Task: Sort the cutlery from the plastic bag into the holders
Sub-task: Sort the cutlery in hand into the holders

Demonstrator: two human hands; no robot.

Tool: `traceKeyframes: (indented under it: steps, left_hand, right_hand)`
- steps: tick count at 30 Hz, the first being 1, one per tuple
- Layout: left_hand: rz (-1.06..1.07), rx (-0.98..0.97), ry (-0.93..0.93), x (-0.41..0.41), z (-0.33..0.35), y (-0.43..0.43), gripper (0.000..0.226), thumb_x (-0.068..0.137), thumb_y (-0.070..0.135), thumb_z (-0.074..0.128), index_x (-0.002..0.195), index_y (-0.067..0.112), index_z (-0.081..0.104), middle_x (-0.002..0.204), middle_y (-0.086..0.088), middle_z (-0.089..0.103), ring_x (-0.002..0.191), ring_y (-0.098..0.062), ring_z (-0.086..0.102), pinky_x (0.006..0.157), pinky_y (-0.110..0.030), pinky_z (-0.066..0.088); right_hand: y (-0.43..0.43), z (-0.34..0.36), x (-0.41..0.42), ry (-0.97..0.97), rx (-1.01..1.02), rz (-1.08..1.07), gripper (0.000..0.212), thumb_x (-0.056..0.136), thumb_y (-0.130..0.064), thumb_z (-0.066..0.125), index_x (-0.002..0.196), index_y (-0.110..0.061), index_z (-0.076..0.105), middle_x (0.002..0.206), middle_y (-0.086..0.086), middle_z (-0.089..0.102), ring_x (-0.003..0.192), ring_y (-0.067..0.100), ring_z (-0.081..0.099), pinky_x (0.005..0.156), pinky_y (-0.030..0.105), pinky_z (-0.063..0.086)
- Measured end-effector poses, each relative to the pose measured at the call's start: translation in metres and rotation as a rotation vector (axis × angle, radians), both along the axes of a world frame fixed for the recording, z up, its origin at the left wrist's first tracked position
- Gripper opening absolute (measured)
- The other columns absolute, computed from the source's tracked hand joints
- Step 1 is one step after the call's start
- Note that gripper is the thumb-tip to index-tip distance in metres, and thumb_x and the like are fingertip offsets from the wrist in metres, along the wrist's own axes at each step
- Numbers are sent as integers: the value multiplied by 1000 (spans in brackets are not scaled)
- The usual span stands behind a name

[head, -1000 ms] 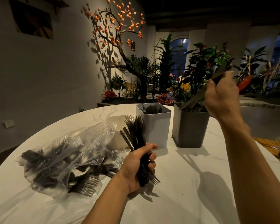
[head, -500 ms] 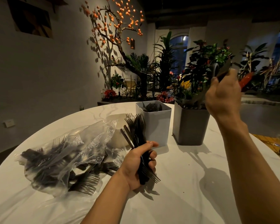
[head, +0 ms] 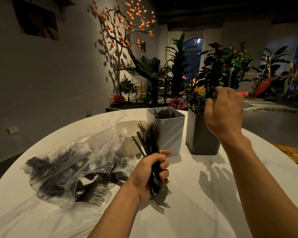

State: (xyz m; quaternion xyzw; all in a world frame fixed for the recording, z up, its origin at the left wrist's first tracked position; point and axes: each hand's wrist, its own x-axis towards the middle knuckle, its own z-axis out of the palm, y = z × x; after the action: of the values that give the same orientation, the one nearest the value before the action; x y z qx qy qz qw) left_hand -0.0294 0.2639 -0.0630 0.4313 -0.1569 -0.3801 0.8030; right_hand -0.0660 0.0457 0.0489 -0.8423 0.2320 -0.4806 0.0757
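Note:
My left hand (head: 149, 172) grips a bundle of black plastic cutlery (head: 149, 140), forks and knives pointing both up and down, just in front of the white holder (head: 167, 133). The white holder has black cutlery standing in it. Beside it on the right stands the dark grey holder (head: 200, 140), also with cutlery inside. My right hand (head: 222, 112) hovers above and in front of the grey holder with loose, spread fingers and nothing in it. A clear plastic bag (head: 72, 162) full of black cutlery lies on the left, with forks (head: 95, 194) spilling from its mouth.
Everything sits on a round white marble table (head: 196, 212). A white bowl (head: 131, 134) stands behind the bag, left of the white holder. Potted plants and a tree with orange lights fill the room beyond the table's far edge.
My right hand held a piece of cutlery above the grey holder; now it holds nothing and has dropped lower with fingers spread. The left hand and its bundle stayed put.

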Motion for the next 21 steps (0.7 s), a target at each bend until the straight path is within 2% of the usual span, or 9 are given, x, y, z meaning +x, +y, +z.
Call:
traceKeyframes:
  steps: [2, 5, 8, 9, 11, 13, 14, 17, 21]
  left_hand:
    - [-20, -30, 28, 1, 0, 0, 31, 87, 13, 52, 118, 6, 57, 66, -2, 42, 44, -12, 41, 41, -23, 38]
    - [-40, -85, 73, 2, -1, 1, 35, 82, 13, 50, 115, 6, 58, 65, -3, 41, 42, -13, 40, 41, -21, 36]
    - [-12, -101, 61, 4, -1, 2, 36, 83, 12, 46, 116, 6, 56, 65, -3, 40, 42, -14, 39, 44, -21, 33]
    - [-2, -99, 52, 4, -1, 2, 36, 83, 12, 44, 116, 6, 56, 65, -4, 40, 42, -14, 39, 46, -21, 31]
    - [2, -100, 51, 4, 0, 2, 34, 83, 11, 42, 114, 6, 56, 65, -3, 39, 41, -14, 38, 48, -22, 28]
    - [5, -109, 61, 4, 0, 3, 34, 82, 11, 41, 112, 6, 57, 65, -3, 38, 41, -13, 35, 49, -23, 25]
    - [8, -120, 68, 4, 0, 3, 34, 81, 11, 41, 111, 7, 58, 65, -3, 38, 41, -13, 35, 50, -23, 25]
    - [-5, -157, 83, 3, -1, 4, 34, 78, 11, 43, 106, 7, 63, 65, -3, 37, 40, -12, 33, 50, -22, 24]
    - [-42, -125, 14, 2, -2, 5, 25, 72, 14, 50, 95, 8, 59, 64, -2, 37, 41, -11, 32, 52, -26, 20]
  right_hand:
    - [1, -6, 4, 196, 25, 4, 51, 104, -41, 40, 149, -16, 35, 156, 7, 33, 145, 33, 20, 108, 57, 32]
    - [-2, -21, 9, 560, 119, -63, 67, 105, -51, 32, 160, -18, 12, 169, 0, -1, 153, 34, -13, 119, 62, 13]
    - [7, -11, 8, 489, 157, -43, 72, 104, -52, 34, 161, -20, 3, 168, 4, -15, 152, 38, -19, 119, 62, 8]
    - [12, -5, 6, 414, 131, -39, 70, 104, -50, 38, 160, -20, 9, 168, 7, -9, 152, 38, -13, 118, 62, 12]
    - [24, 5, 4, 227, 15, 10, 54, 102, -45, 46, 148, -18, 38, 160, 14, 25, 147, 38, 17, 112, 59, 29]
    - [40, 13, 3, 147, 15, 189, 40, 101, -45, 49, 118, -12, 63, 125, 15, 59, 116, 31, 53, 94, 50, 50]
    - [49, 15, 2, 195, 95, 319, 42, 100, -48, 51, 105, -10, 68, 108, 12, 67, 100, 28, 61, 85, 47, 55]
    - [78, 12, 2, 504, 404, 652, 48, 85, -61, 66, 95, -14, 70, 92, 4, 71, 87, 20, 68, 79, 40, 60]
    - [97, -15, 16, 687, 562, 761, 38, 81, -52, 75, 95, -17, 71, 89, 3, 74, 76, 13, 67, 64, 26, 54]
